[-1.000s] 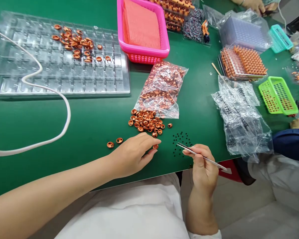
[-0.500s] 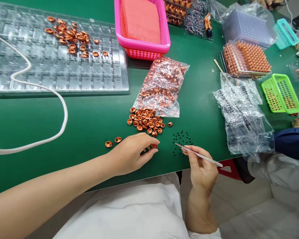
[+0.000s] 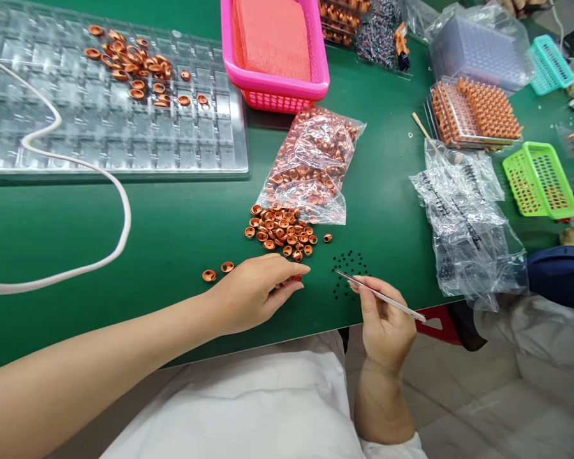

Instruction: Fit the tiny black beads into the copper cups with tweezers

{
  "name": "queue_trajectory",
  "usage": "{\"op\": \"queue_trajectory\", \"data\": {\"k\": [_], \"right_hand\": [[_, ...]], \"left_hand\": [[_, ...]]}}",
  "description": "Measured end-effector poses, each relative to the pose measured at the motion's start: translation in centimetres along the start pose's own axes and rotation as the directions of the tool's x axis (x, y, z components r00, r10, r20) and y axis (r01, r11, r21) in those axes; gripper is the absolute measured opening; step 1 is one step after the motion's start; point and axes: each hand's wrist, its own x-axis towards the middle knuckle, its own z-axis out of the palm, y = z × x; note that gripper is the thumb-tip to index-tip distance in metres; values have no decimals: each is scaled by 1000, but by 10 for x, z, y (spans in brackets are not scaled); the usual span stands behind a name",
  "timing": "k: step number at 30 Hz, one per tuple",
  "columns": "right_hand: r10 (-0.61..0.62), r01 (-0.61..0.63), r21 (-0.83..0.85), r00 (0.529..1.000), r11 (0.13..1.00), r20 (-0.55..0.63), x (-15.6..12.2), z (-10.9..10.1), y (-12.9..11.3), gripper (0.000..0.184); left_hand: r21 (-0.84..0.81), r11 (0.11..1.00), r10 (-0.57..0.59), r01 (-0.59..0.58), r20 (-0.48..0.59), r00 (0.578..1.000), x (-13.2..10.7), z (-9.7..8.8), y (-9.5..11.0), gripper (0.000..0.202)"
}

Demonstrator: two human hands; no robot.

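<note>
My left hand (image 3: 256, 293) rests on the green table (image 3: 182, 236) with its fingertips pinched on a small copper ring (image 3: 295, 278). A loose pile of copper rings (image 3: 282, 233) lies just beyond it, spilling from a clear bag of rings (image 3: 310, 169). Two single rings (image 3: 217, 271) sit to the hand's left. My right hand (image 3: 385, 322) grips metal tweezers (image 3: 380, 296), whose tips point at a cluster of tiny black beads (image 3: 347, 271).
A clear plastic tray (image 3: 100, 134) holds more copper rings (image 3: 134, 64), and a white cable (image 3: 100, 172) loops over it. A pink basket (image 3: 275, 51) stands behind. At the right lie plastic bags (image 3: 463, 223), a green basket (image 3: 538, 182), an orange parts rack (image 3: 473, 115) and a co-worker's blue sleeve (image 3: 559, 277).
The view has shifted slightly. My left fingers have closed further over the copper ring, and the tweezers' tips have edged toward the black beads.
</note>
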Motion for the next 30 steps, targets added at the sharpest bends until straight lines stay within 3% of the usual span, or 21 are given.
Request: {"op": "queue_trajectory", "data": {"k": [23, 30], "right_hand": [[-117, 121, -79, 991, 989, 64, 0, 1, 4, 16], [-179, 179, -23, 984, 984, -1, -4, 4, -9, 20]], "left_hand": [[-23, 997, -75, 74, -24, 997, 2, -2, 0, 10], [-54, 998, -47, 44, -59, 997, 1, -1, 2, 10]]}}
